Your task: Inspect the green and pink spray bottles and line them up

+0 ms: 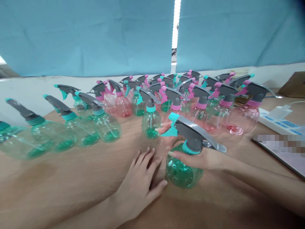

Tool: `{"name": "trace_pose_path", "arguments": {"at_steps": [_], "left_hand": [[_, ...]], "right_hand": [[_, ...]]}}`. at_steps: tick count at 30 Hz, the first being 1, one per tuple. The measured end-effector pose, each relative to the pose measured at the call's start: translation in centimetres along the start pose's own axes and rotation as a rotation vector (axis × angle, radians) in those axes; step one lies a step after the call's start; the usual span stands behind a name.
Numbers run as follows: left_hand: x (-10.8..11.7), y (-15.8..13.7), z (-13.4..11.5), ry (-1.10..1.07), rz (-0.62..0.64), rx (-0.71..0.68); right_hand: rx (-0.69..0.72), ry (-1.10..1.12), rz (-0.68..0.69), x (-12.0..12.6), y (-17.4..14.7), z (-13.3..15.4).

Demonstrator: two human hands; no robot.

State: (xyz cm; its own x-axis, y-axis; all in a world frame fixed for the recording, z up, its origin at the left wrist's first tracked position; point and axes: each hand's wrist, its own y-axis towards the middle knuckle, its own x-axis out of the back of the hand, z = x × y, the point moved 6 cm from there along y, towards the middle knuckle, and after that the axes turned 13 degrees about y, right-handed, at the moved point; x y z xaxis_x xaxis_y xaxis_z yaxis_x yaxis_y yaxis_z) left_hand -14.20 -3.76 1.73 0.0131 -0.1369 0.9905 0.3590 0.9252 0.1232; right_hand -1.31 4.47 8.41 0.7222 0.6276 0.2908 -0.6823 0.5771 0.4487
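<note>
My right hand (190, 159) is wrapped round a green spray bottle (182, 175) with a grey trigger head and a turquoise nozzle and collar. The bottle tilts a little, its nozzle pointing left and its thumb-side facing me; some of my fingers are hidden behind it. Left of that bottle, my left hand (144, 173) lies flat on the wooden table (78, 184), fingers stretched out, holding nothing. Just beyond both hands stands another green spray bottle (152, 124) with a turquoise collar.
Several green spray bottles (107, 125) form a row at the left. Pink spray bottles (246, 116) crowd the back and right, mixed with green ones. At the right lie a white power strip (271, 117) with a plug and a flat screen device (283, 156). A blue curtain (95, 38) hangs behind.
</note>
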Motion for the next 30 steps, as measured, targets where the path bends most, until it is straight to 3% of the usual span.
{"name": "trace_pose_path", "arguments": {"at_steps": [12, 19, 25, 30], "left_hand": [[0.0, -0.1, 0.0, 0.006, 0.019, -0.003], [0.0, 0.0, 0.1, 0.002, -0.006, -0.003], [0.0, 0.0, 0.0, 0.029, 0.000, -0.002], [0.1, -0.2, 0.0, 0.026, 0.011, -0.002]], "right_hand": [[-0.052, 0.013, 0.097, -0.7, -0.1, -0.7], [-0.108, 0.036, 0.044, -0.2, 0.2, 0.6], [-0.144, -0.035, -0.107, 0.5, 0.0, 1.1], [-0.075, 0.048, -0.085, 0.4, 0.3, 2.1]]}}
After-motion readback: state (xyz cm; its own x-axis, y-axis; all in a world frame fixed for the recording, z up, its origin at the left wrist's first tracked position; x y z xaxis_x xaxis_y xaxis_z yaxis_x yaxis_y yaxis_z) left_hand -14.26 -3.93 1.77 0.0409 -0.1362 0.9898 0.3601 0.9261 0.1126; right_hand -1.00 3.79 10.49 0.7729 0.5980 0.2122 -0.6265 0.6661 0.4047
